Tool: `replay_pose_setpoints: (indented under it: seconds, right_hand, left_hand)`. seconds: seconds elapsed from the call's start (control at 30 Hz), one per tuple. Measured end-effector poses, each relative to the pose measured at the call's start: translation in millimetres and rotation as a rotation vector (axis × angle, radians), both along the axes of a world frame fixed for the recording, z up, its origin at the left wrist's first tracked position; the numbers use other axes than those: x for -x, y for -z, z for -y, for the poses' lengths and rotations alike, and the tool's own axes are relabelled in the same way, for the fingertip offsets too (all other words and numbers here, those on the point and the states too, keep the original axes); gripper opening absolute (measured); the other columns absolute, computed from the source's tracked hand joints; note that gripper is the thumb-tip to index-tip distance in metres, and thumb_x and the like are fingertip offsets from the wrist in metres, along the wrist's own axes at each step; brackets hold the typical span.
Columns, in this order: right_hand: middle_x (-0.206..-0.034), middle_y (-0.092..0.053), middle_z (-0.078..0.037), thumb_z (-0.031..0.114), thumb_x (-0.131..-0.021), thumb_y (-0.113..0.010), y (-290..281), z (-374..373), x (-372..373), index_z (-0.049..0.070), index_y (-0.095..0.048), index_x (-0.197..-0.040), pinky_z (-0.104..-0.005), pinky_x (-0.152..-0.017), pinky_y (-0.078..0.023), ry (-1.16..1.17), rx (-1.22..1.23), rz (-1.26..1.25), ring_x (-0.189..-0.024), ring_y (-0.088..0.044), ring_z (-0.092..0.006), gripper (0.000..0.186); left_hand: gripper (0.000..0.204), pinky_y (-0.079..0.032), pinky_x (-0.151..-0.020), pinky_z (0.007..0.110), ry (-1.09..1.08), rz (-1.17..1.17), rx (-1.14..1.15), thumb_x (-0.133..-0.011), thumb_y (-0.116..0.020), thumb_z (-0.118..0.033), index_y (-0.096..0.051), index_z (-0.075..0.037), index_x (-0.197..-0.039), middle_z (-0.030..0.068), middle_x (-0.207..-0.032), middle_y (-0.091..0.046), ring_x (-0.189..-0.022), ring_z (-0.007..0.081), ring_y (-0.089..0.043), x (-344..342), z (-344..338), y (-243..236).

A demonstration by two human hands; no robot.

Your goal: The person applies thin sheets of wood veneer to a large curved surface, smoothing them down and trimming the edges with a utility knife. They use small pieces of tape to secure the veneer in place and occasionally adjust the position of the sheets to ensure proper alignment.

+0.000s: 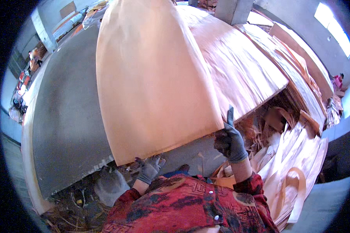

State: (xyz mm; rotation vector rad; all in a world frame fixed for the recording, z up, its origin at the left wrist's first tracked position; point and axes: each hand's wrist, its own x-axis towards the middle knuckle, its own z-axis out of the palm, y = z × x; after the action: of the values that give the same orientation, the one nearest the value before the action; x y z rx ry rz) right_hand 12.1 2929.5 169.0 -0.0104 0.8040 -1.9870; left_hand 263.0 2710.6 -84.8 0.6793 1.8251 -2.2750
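Note:
A long, thin, tan sheet of wood veneer (155, 85) stretches away from me, its near edge just in front of my body. My right hand (232, 143), in a grey glove, is closed on the sheet's near right corner, with one finger pointing up past the edge. At the near edge, left of the middle, my gloved left hand (151, 169) grips the sheet from below; part of its fingers is hard to make out. Under and left of the sheet lies a wide dark grey board (70, 112). To its right spreads a pile of pale veneer sheets (241, 66).
More stacked veneer (287, 66) leans at the far right, by a concrete pillar (233, 11). Torn veneer strips (295, 163) heap at the near right. Clear plastic (111, 186) and scraps lie below the board's near edge. Another person (338, 80) is far off at the right.

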Motion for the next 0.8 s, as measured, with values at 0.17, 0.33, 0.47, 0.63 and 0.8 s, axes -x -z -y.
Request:
replay_pose_setpoints:
  seconds: [0.17, 0.33, 0.47, 0.63, 0.8]
  right_hand:
    - [-0.055, -0.033, 0.005, 0.018, -0.093, -0.039, 10.0, -51.9, 111.4, 0.049, -0.010, -0.136, -0.0212, -0.032, -0.024, 0.045, 0.009, 0.013, -0.038, -0.028, -0.0070, 0.060]
    - [-0.053, -0.033, 0.005, 0.021, -0.092, -0.043, 40.7, -104.0, 234.4, 0.027, -0.046, -0.108, -0.0211, -0.032, -0.023, -0.001, -0.078, -0.077, -0.037, -0.029, -0.0064, 0.018]
    - [-0.052, -0.036, 0.005, 0.023, -0.089, -0.049, 50.1, -125.2, 331.2, 0.015, -0.044, -0.076, -0.0211, -0.034, -0.024, -0.014, -0.214, -0.171, -0.037, -0.029, -0.0060, 0.016]
    - [-0.054, -0.040, 0.003, 0.021, -0.086, -0.053, 74.6, -153.4, 435.7, 0.013, -0.047, -0.078, -0.0213, -0.035, -0.026, 0.072, -0.303, -0.222, -0.039, -0.032, -0.0066, 0.013]
    - [-0.056, -0.046, 0.002, 0.021, -0.084, -0.058, 94.0, -166.6, 520.9, 0.006, -0.056, -0.096, -0.0223, -0.035, -0.030, 0.160, -0.567, -0.425, -0.038, -0.037, -0.0066, 0.020]
  left_hand:
    - [0.063, -0.033, -0.095, 0.051, -0.133, 0.050, 0.936, -0.081, -0.043, -0.060, -0.047, -0.013, -0.122, 0.0089, -0.125, -0.048, -0.114, 0.0292, -0.043, 88.3, -27.6, 13.5]
    - [0.044, -0.044, -0.084, 0.049, -0.120, 0.429, 1.333, -0.081, -0.054, -0.048, -0.056, -0.015, -0.110, 0.0060, -0.109, -0.060, -0.100, 0.0281, -0.055, 200.2, -33.5, 15.3]
    - [0.025, -0.048, -0.078, 0.046, -0.155, 0.740, 1.307, -0.080, -0.061, -0.033, -0.061, -0.013, -0.095, 0.0053, -0.099, -0.063, -0.092, 0.0261, -0.059, 270.7, -16.3, 18.6]
    - [0.021, -0.051, -0.069, 0.038, -0.150, 0.899, 1.673, -0.078, -0.060, -0.033, -0.059, -0.014, -0.086, 0.0041, -0.083, -0.063, -0.079, 0.0232, -0.060, 358.0, -45.8, -26.3]
    - [0.040, -0.049, -0.066, 0.037, -0.034, 1.098, 1.395, -0.082, -0.054, -0.049, -0.058, -0.011, -0.095, 0.0043, -0.088, -0.062, -0.080, 0.0219, -0.059, 415.2, -34.9, -8.7]
